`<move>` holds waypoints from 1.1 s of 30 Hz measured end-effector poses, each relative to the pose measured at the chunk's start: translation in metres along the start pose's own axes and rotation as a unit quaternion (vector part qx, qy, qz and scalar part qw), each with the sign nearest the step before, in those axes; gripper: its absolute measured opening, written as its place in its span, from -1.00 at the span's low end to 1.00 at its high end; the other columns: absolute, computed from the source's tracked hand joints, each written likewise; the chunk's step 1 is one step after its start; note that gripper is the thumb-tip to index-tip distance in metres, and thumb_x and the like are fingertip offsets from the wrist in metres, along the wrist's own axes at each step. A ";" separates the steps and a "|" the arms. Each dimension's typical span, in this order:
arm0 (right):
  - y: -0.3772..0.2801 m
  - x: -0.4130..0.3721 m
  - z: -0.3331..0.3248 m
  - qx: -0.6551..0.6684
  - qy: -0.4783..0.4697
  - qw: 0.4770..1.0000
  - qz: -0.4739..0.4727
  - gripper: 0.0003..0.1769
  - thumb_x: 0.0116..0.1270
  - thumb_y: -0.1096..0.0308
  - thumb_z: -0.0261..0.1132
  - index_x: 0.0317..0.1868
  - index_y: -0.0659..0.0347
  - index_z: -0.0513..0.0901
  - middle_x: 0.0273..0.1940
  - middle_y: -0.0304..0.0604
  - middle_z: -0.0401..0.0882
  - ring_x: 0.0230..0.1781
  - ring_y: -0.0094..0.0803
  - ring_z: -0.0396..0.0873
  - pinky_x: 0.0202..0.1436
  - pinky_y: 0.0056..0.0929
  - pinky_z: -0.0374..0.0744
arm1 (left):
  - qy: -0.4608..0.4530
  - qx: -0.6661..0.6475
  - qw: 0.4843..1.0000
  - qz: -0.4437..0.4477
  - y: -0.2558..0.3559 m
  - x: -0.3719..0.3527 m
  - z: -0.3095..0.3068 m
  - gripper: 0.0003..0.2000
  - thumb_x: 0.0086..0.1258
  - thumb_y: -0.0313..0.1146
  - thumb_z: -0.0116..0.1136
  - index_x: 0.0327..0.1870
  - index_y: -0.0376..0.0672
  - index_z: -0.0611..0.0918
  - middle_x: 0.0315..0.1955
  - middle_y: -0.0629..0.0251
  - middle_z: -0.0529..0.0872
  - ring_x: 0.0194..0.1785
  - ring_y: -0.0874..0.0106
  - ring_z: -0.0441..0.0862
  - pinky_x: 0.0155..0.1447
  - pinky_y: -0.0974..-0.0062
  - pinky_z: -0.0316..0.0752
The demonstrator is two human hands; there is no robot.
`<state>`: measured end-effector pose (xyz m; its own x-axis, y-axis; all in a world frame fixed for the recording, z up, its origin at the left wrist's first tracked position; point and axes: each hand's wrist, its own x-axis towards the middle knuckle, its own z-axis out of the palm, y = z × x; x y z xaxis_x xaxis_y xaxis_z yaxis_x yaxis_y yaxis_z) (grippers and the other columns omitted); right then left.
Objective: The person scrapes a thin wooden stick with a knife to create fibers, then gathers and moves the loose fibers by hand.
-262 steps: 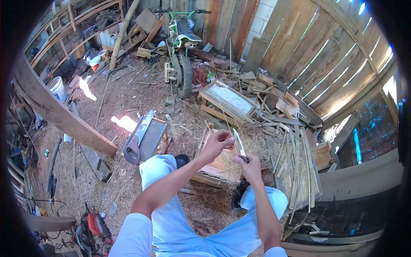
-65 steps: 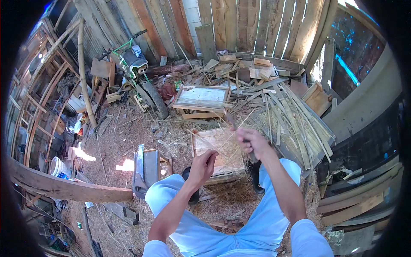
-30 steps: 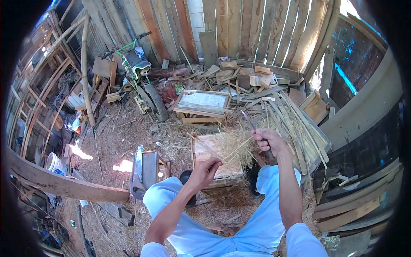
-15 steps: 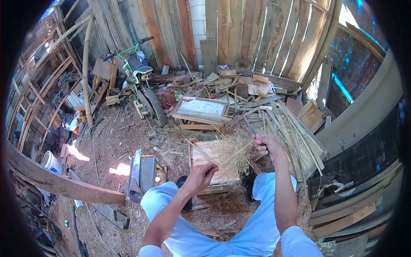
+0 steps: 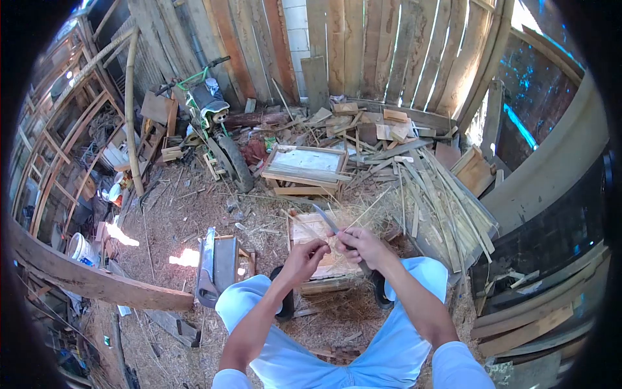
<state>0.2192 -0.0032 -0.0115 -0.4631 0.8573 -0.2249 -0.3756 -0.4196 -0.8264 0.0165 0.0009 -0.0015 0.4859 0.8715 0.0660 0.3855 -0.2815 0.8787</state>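
Note:
My right hand [image 5: 363,247] is wrapped round the handle of a knife [image 5: 326,218], whose blade points up and to the left. Close beside it, my left hand [image 5: 304,260] pinches a thin pale strip of wood or bamboo [image 5: 299,223]. The two hands nearly meet over a low wooden box or bench [image 5: 332,285] between my knees. Another thin strip [image 5: 370,206] slants up and right from near my right hand. Fine shavings [image 5: 382,220] lie behind the hands, partly hidden by them.
A handsaw [image 5: 207,269] lies on a small stool-like box [image 5: 225,254] at my left. Split strips [image 5: 447,207] are heaped at the right. A wooden frame [image 5: 304,162], scrap wood [image 5: 389,123] and a small motorbike [image 5: 214,117] stand toward the plank wall.
My right hand has swung left and down with the knife, from over the shavings to beside my left hand. My left hand has stayed nearly in place.

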 end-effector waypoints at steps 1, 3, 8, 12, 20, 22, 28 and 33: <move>-0.007 -0.003 -0.002 -0.004 0.003 1.000 0.002 -0.64 0.44 0.21 0.10 0.09 0.28 0.47 -0.46 -0.37 0.40 -0.69 -0.76 0.18 -0.70 -0.78 0.14 | -0.001 -0.043 0.999 -0.009 -0.005 0.000 0.001 -0.81 0.42 -0.31 0.05 -0.28 -0.24 0.61 -0.63 0.45 0.43 -0.51 0.65 0.30 -0.44 0.59 0.24; -0.020 -0.006 -0.016 -0.026 0.023 0.999 -0.007 -0.63 0.44 0.18 0.10 0.05 0.32 0.49 -0.48 -0.41 0.39 -0.70 -0.77 0.16 -0.71 -0.77 0.13 | -0.010 -0.072 0.997 -0.018 -0.014 -0.001 -0.001 -0.81 0.42 -0.31 0.05 -0.29 -0.25 0.61 -0.62 0.47 0.44 -0.49 0.65 0.30 -0.42 0.60 0.23; -0.037 -0.017 -0.036 -0.016 0.054 0.998 -0.006 -0.62 0.43 0.19 0.11 0.07 0.33 0.48 -0.49 -0.41 0.38 -0.70 -0.78 0.15 -0.71 -0.79 0.13 | -0.047 -0.106 0.992 -0.047 -0.015 -0.004 -0.004 -0.79 0.43 -0.29 0.06 -0.29 -0.27 0.61 -0.56 0.51 0.44 -0.44 0.67 0.31 -0.36 0.66 0.25; -0.020 -0.018 -0.019 0.000 0.033 0.999 -0.006 -0.63 0.43 0.23 0.11 0.10 0.33 0.48 -0.45 -0.36 0.43 -0.69 -0.77 0.18 -0.71 -0.79 0.15 | -0.049 -0.107 0.992 -0.049 -0.018 0.000 0.003 -0.78 0.43 -0.28 0.06 -0.28 -0.27 0.60 -0.55 0.51 0.44 -0.44 0.68 0.30 -0.36 0.66 0.25; -0.021 -0.010 -0.017 -0.002 0.046 0.999 0.019 -0.67 0.41 0.24 0.15 0.01 0.34 0.52 -0.46 -0.37 0.44 -0.69 -0.76 0.21 -0.71 -0.76 0.15 | -0.011 -0.109 0.994 -0.028 -0.011 0.001 0.003 -0.80 0.43 -0.31 0.05 -0.29 -0.27 0.59 -0.61 0.53 0.38 -0.49 0.67 0.23 -0.40 0.65 0.18; -0.032 -0.013 -0.035 -0.021 0.085 0.996 -0.014 -0.66 0.41 0.23 0.14 -0.02 0.35 0.55 -0.44 -0.37 0.48 -0.68 -0.77 0.21 -0.71 -0.77 0.17 | -0.019 -0.117 0.992 -0.032 -0.013 -0.003 0.000 -0.80 0.43 -0.31 0.05 -0.29 -0.28 0.59 -0.61 0.53 0.38 -0.48 0.67 0.24 -0.40 0.65 0.18; -0.035 -0.022 -0.038 0.032 0.060 0.997 -0.038 -0.66 0.42 0.26 0.12 0.07 0.33 0.48 -0.46 -0.38 0.41 -0.68 -0.78 0.17 -0.71 -0.81 0.13 | -0.016 -0.105 0.993 -0.043 -0.021 -0.005 0.000 -0.80 0.42 -0.31 0.07 -0.29 -0.28 0.60 -0.61 0.53 0.37 -0.48 0.68 0.23 -0.40 0.65 0.18; -0.025 -0.016 -0.020 0.017 0.050 0.999 0.006 -0.68 0.42 0.26 0.11 0.12 0.16 0.50 -0.47 -0.41 0.40 -0.69 -0.78 0.14 -0.70 -0.80 0.13 | 0.012 -0.092 0.995 -0.031 -0.019 -0.005 -0.003 -0.81 0.42 -0.33 0.07 -0.29 -0.30 0.59 -0.61 0.53 0.36 -0.49 0.69 0.22 -0.43 0.68 0.15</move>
<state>0.2520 -0.0007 0.0026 -0.3862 0.8767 -0.2867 -0.3974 -0.4386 -0.8060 0.0047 0.0031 -0.0169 0.4453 0.8952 0.0184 0.2621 -0.1500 0.9533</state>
